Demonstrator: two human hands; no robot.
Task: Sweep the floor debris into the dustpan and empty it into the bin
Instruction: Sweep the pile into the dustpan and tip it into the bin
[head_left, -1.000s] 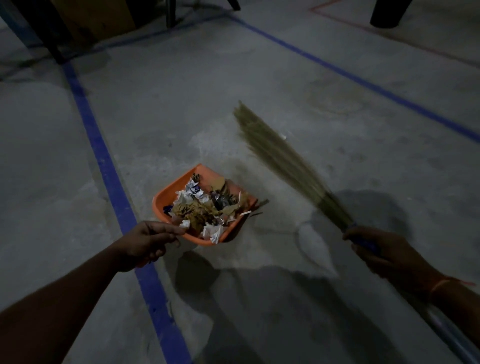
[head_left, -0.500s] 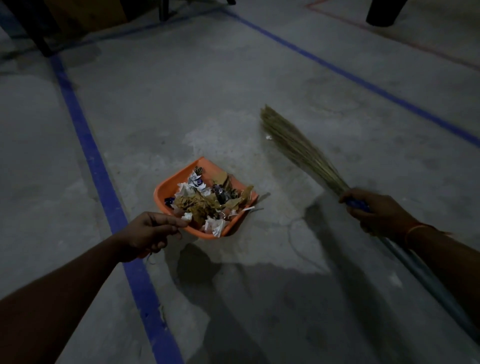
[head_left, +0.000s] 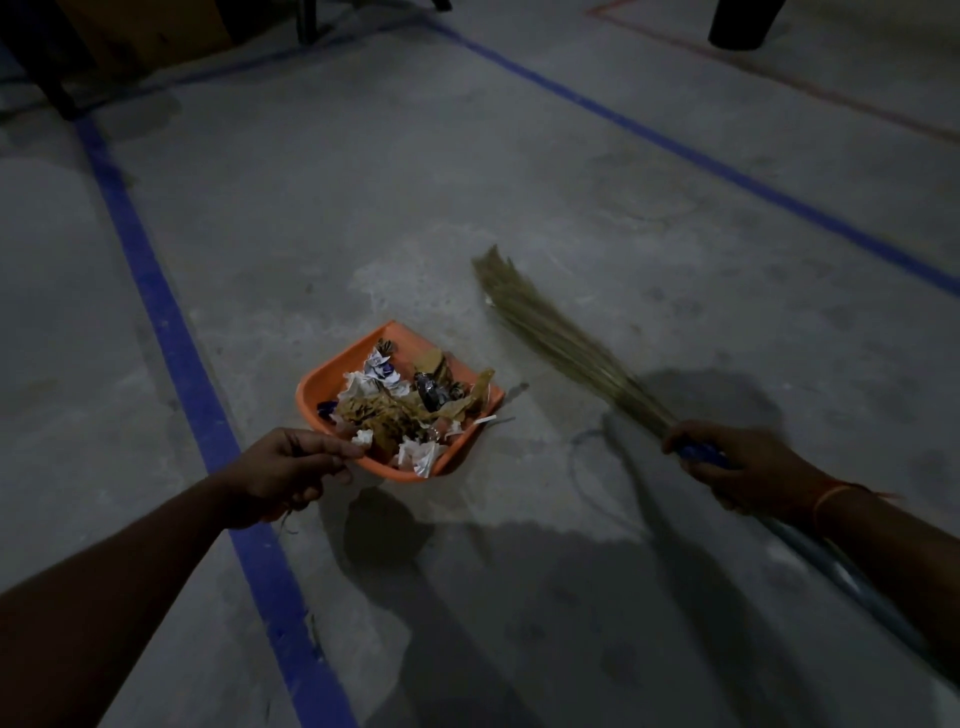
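Left hand (head_left: 283, 475) grips the loaded orange dustpan (head_left: 332, 376); right hand (head_left: 737, 467) clasps the grass broom (head_left: 561, 338), bristles angling away just right of the pan's mouth.

Your left hand (head_left: 291, 467) grips the orange dustpan (head_left: 332, 379) by its handle, the pan heaped with debris (head_left: 405, 410). Your right hand (head_left: 737, 467) holds the broom (head_left: 561, 343), its bristles stretching over the grey floor (head_left: 363, 182) just beside the pan. A blue line (head_left: 171, 322) passes under your left wrist.

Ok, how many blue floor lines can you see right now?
2: one blue line runs left of the dustpan, under the left hand; another blue line crosses diagonally beyond the broom.
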